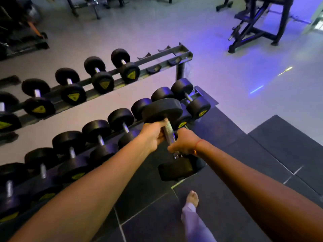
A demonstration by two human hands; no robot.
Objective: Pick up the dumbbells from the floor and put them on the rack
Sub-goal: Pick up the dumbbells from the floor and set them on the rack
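Note:
I hold one black dumbbell in the air by its knurled steel handle, above the lower tier of the rack. My left hand grips the upper part of the handle. Lower down the same handle my right hand is closed, with a red thread on its wrist. The dumbbell is tilted: its far head hangs over the rack's right end and its near head is over the dark floor mat. Several black dumbbells with yellow marks fill both tiers. The upper tier has bare cradles at its right end.
My bare foot stands on dark rubber floor tiles in front of the rack. Pale floor lies behind and to the right. A black machine frame stands at the back right, and more equipment at the back left.

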